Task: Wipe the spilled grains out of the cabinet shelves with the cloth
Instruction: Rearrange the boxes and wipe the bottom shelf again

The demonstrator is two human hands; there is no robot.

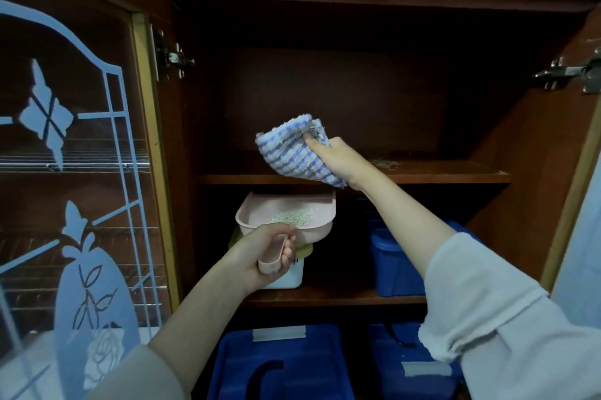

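My right hand (341,160) grips a blue-and-white striped cloth (292,152), raised just above the front edge of the upper shelf (439,176). A patch of pale spilled grains (385,162) lies on that shelf to the right of the hand. My left hand (263,256) holds the handle of a pink dustpan (260,207) just under the shelf edge. Light grains (294,216) lie heaped inside the pan.
The glass-patterned left door (74,171) stands open, and the right door (579,139) is open too. A white container (289,276) and a blue box (396,266) sit on the lower shelf. Blue lidded bins (279,364) fill the bottom.
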